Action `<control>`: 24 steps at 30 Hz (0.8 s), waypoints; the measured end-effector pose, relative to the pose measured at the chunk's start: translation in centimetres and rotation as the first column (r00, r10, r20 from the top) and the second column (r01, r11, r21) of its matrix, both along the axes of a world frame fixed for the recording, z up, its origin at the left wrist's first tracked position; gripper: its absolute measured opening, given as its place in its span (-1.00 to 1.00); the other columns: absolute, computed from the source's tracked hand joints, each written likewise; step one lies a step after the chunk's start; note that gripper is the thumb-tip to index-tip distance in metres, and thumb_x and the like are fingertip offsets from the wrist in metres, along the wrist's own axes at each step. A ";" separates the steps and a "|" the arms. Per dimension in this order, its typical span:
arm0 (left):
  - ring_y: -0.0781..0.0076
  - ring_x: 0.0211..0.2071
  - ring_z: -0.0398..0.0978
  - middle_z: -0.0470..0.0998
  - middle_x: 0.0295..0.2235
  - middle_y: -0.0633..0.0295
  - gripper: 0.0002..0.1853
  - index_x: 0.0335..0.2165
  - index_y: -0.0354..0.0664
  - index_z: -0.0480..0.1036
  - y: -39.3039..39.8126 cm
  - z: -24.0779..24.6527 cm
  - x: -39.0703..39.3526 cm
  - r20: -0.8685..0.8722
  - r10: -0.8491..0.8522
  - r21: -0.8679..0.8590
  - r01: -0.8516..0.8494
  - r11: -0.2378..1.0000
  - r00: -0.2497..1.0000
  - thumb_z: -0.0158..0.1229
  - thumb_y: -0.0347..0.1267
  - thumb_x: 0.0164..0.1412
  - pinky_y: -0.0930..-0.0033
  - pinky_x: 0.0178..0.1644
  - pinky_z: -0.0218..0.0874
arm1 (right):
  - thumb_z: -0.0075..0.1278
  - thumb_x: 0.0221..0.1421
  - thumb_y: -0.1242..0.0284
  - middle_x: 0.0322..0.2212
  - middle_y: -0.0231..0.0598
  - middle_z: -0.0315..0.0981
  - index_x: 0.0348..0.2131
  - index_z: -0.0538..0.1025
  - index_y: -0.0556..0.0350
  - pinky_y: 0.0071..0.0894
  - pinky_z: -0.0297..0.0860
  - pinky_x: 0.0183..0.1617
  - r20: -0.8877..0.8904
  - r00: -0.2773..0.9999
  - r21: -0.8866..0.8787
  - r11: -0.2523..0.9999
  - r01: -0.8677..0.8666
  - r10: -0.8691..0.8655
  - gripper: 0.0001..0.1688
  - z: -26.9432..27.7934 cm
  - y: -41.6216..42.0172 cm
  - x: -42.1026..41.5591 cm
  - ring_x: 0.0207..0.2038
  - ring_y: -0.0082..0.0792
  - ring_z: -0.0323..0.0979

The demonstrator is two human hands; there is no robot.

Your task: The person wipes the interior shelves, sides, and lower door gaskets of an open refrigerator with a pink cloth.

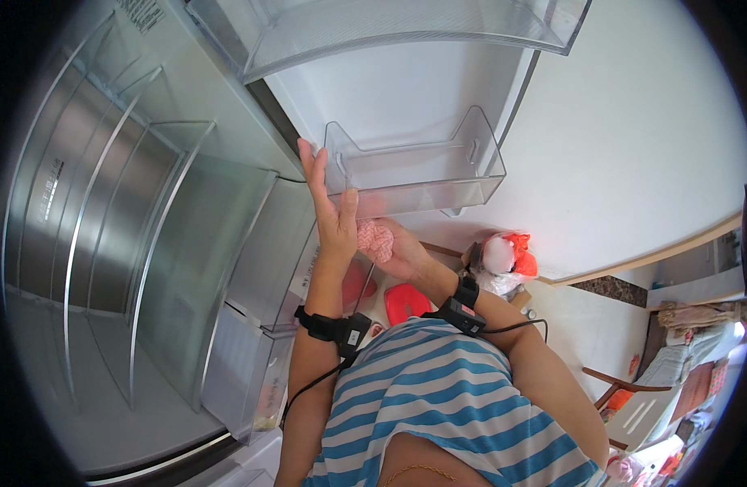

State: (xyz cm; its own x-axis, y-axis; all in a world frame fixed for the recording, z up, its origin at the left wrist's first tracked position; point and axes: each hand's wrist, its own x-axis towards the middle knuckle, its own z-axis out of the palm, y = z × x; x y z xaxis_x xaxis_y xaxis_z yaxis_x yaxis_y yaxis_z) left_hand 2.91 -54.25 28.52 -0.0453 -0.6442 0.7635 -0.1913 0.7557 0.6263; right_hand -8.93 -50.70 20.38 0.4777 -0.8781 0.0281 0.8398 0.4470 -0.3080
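A crumpled pink textured cloth (375, 240) is held in my right hand (404, 248), below the front wall of a clear plastic door bin (431, 196). My left hand (332, 210) is raised at the bin's left end, its fingers pointing up and apart and its thumb beside the bin's front corner. Whether it touches the bin I cannot tell. The heel of the left hand meets the cloth. The bin is mounted on the white inner panel (404, 91) of an open refrigerator door, and I see nothing inside it.
Above hangs a larger clear door bin (385, 24). Glass shelves with metal trim (166, 201) and clear drawers (233, 365) fill the refrigerator at left. A red stool (407, 303) and bagged items (501, 255) stand on the floor. A wooden-armed chair (629, 389) is at right.
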 end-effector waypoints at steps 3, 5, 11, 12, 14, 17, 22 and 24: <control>0.06 0.41 -0.27 -0.27 0.40 -0.06 -0.29 0.31 -0.26 -0.04 -0.1 -0.4 0.5 0.010 0.007 -0.009 -0.007 1.000 1.000 -0.07 -0.10 0.39 0.04 0.41 -0.42 | -0.16 0.33 0.40 -0.12 -0.15 0.51 0.03 0.39 0.29 -0.31 0.50 -0.07 -0.283 0.956 -0.133 0.990 0.047 -0.084 -0.62 -0.1 -0.8 -2.2 -0.07 -0.28 0.50; 0.00 0.41 -0.28 -0.25 0.39 -0.09 -0.32 0.29 -0.28 -0.01 -0.1 -0.4 0.6 -0.001 0.001 -0.020 -0.001 1.000 1.000 -0.03 -0.19 0.36 0.01 0.41 -0.43 | -0.15 0.34 0.37 -0.12 -0.17 0.51 0.04 0.39 0.22 -0.31 0.48 -0.01 -0.206 0.946 -0.146 0.964 0.222 -0.249 -0.62 1.1 -0.7 -3.8 -0.07 -0.26 0.49; -0.03 0.41 -0.29 -0.25 0.39 -0.11 -0.34 0.29 -0.27 0.01 0.1 -0.3 0.5 -0.005 0.002 -0.023 -0.002 1.000 1.000 -0.02 -0.25 0.34 0.00 0.41 -0.43 | -0.08 0.31 0.37 -0.12 -0.27 0.47 0.02 0.40 0.08 -0.34 0.44 0.05 0.108 0.885 -0.011 0.890 0.456 -0.452 -0.67 0.5 -3.6 -10.1 -0.08 -0.35 0.45; -0.03 0.41 -0.29 -0.25 0.39 -0.10 -0.34 0.29 -0.27 0.01 0.2 -0.4 0.7 -0.006 0.001 -0.024 -0.002 1.000 1.000 -0.02 -0.25 0.34 0.00 0.41 -0.44 | -0.06 0.30 0.37 -0.12 -0.28 0.46 0.02 0.40 0.07 -0.36 0.42 0.07 -0.040 0.797 0.154 0.784 0.601 -0.603 -0.66 1.5 -3.4 -9.5 -0.07 -0.37 0.44; -0.02 0.41 -0.30 -0.26 0.39 -0.10 -0.34 0.29 -0.26 0.01 -0.2 0.0 -0.1 -0.009 -0.024 -0.037 0.024 0.999 1.000 -0.02 -0.26 0.34 0.00 0.41 -0.44 | -0.04 0.28 0.40 -0.11 -0.26 0.45 0.02 0.39 0.09 -0.36 0.38 0.13 0.131 0.854 -0.199 0.830 0.521 -0.504 -0.65 -0.6 -5.2 -9.4 -0.04 -0.37 0.42; -0.02 0.42 -0.31 -0.27 0.39 -0.10 -0.35 0.29 -0.26 0.01 0.0 -0.6 0.8 -0.027 -0.007 0.000 0.007 1.000 1.000 -0.03 -0.27 0.34 -0.01 0.41 -0.44 | -0.03 0.25 0.42 -0.17 -0.32 0.46 -0.05 0.42 0.10 -0.33 0.38 0.08 0.027 0.903 -0.121 0.896 0.428 -0.428 -0.71 2.4 -4.1 -3.6 -0.11 -0.41 0.42; -0.02 0.41 -0.31 -0.27 0.39 -0.11 -0.35 0.29 -0.26 0.01 0.0 -0.3 0.3 -0.022 -0.021 0.000 0.021 1.000 1.000 -0.04 -0.23 0.35 -0.01 0.41 -0.45 | -0.09 0.26 0.44 -0.20 -0.29 0.47 -0.05 0.43 0.12 -0.33 0.39 0.07 0.074 0.990 0.058 0.991 0.118 -0.122 -0.72 -1.2 -4.9 0.0 -0.13 -0.38 0.44; -0.03 0.41 -0.31 -0.28 0.39 -0.12 -0.35 0.29 -0.26 0.02 0.0 -0.5 0.8 -0.012 -0.010 -0.014 0.010 1.000 1.000 -0.04 -0.22 0.36 -0.01 0.42 -0.44 | -0.12 0.28 0.43 -0.19 -0.27 0.48 -0.05 0.43 0.14 -0.34 0.39 0.07 0.072 0.992 -0.032 0.994 0.102 -0.100 -0.71 -0.9 -4.7 0.2 -0.13 -0.37 0.45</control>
